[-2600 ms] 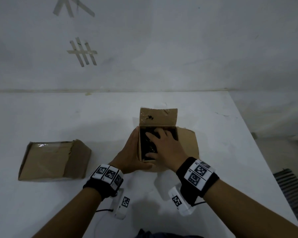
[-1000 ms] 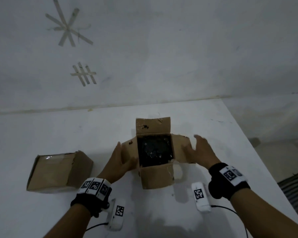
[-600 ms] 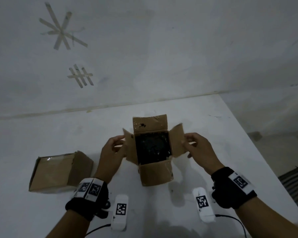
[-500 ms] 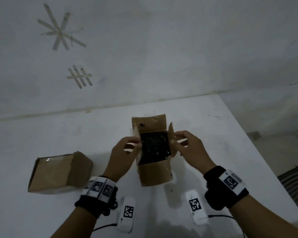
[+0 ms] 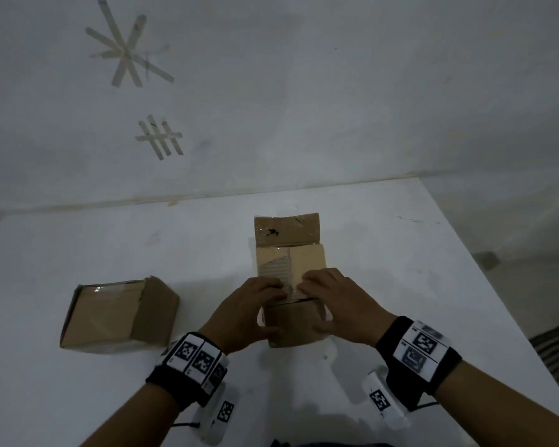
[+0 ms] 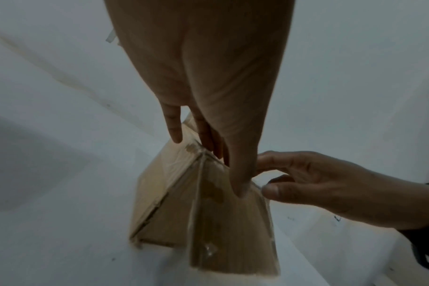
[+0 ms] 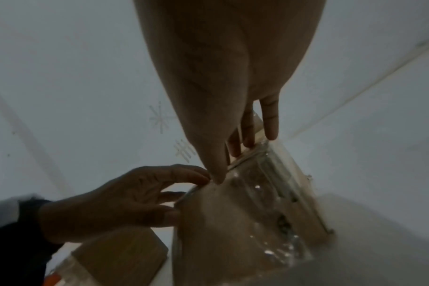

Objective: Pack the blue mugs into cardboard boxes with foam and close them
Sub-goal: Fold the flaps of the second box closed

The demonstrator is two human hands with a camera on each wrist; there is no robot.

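Observation:
A small cardboard box point(image 5: 290, 269) stands mid-table on the white table point(image 5: 400, 285). Its two side flaps lie folded flat over the top and hide whatever is inside. The far flap point(image 5: 286, 229) still stands upright, and the near flap point(image 5: 292, 327) hangs down the front. My left hand point(image 5: 270, 309) and right hand point(image 5: 317, 304) meet at the box's near edge. Their fingers press on the folded side flaps and their thumbs rest against the near flap point(image 6: 223, 222). In the right wrist view the near flap point(image 7: 233, 222) shows shiny tape. No blue mug is in view.
A second cardboard box point(image 5: 117, 314), taped shut, lies to the left of my left hand and also shows as the shut box point(image 7: 115, 257). The table's right edge point(image 5: 497, 317) runs close by, with a dark ridged mat point(image 5: 555, 353) on the floor beyond. Tape marks are on the wall behind.
My right hand left the dark foam inside the box. Both hands took the side flaps and folded them inward, so the foam is covered and the hands now press at the near edge.

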